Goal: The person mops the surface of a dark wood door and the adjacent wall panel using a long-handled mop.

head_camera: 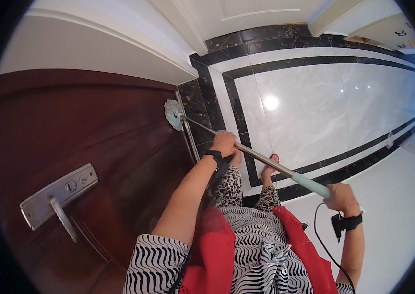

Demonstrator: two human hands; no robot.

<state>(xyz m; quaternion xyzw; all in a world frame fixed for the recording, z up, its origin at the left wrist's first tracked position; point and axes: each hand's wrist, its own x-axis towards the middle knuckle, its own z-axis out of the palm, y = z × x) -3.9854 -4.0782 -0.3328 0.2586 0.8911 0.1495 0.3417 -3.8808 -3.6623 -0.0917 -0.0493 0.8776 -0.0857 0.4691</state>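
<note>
A mop with a metal pole [266,158] slants across the view in front of me. My left hand [225,142] is closed around the lower part of the pole. Higher up, my right hand [342,197] grips the pale green handle sleeve [310,184] near its end. The whitish string mop head [173,114] is at the bottom edge of the dark red-brown door [82,121], beside a metal threshold strip [189,134]. Whether the strands press on the door or on the floor there, I cannot tell.
On the left, the door carries a metal lever handle [62,217] on a long plate. White marble tiles [303,106] with black border bands [236,103] cover the floor. A white wall [383,205] stands at right; a cream cabinet [387,35] is at the far right. A cable [321,240] hangs by my right arm.
</note>
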